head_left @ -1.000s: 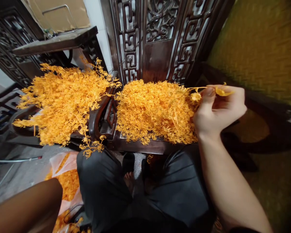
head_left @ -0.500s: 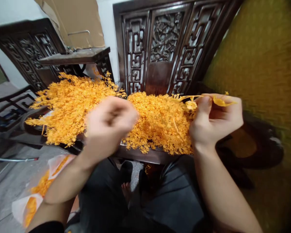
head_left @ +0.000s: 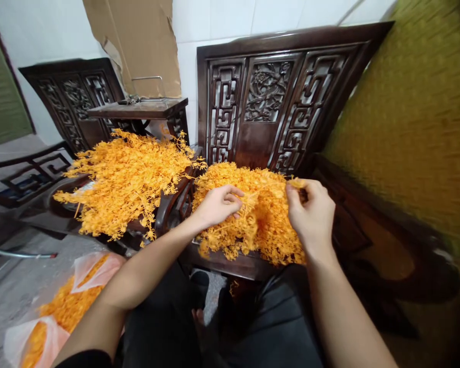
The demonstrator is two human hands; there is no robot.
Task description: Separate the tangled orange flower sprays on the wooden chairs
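Over a heap of orange artificial flower sprigs point(head_left: 279, 245) on a dark wooden seat, both of my hands are at work. My left hand point(head_left: 220, 205) has its thumb and fingers pinched on an orange sprig point(head_left: 247, 214), whose branches hang over the heap. Higher and to the right, my right hand point(head_left: 312, 212) is closed, pinching a small orange piece point(head_left: 298, 182) between thumb and fingers. A thin orange strand seems to run between the two hands; whether it joins both pieces I cannot tell.
A second heap of orange sprigs point(head_left: 118, 179) lies left, beyond an armrest. On the floor at lower left is an open plastic bag point(head_left: 88, 271) of orange pieces. A carved chair back point(head_left: 255, 143) rises behind the heap. A small side table point(head_left: 149, 108) stands at the back left.
My left hand has moved right and down to the sprigs, its fist loosened into a pinch. My right hand has come left and lower, still pinching an orange piece. The view has tilted up slightly.
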